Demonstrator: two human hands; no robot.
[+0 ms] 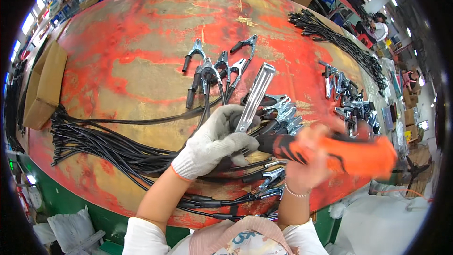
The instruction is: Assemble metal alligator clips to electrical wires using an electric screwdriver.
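My left hand (212, 145), in a white knit glove, is closed around a silver metal clamp (257, 95) whose long grooved side points up and away from me. The bare right hand (309, 165), blurred by motion, grips an orange and black power screwdriver (356, 157). Its dark front end lies against the gloved fingers at the base of the clamp; the exact contact is hidden. Just beyond the glove are several clamps with black grips (207, 73) on black cables. More silver clamps (283, 108) are piled right behind the held one.
Black cables (108, 144) spread across the worn red table (155, 19) to the left, by a cardboard box (47, 85). At the right lie more clamps (349, 99) and a long cable bundle (339, 42). Cabled clamps (271, 179) rest near the front edge. A person (377, 28) sits far right.
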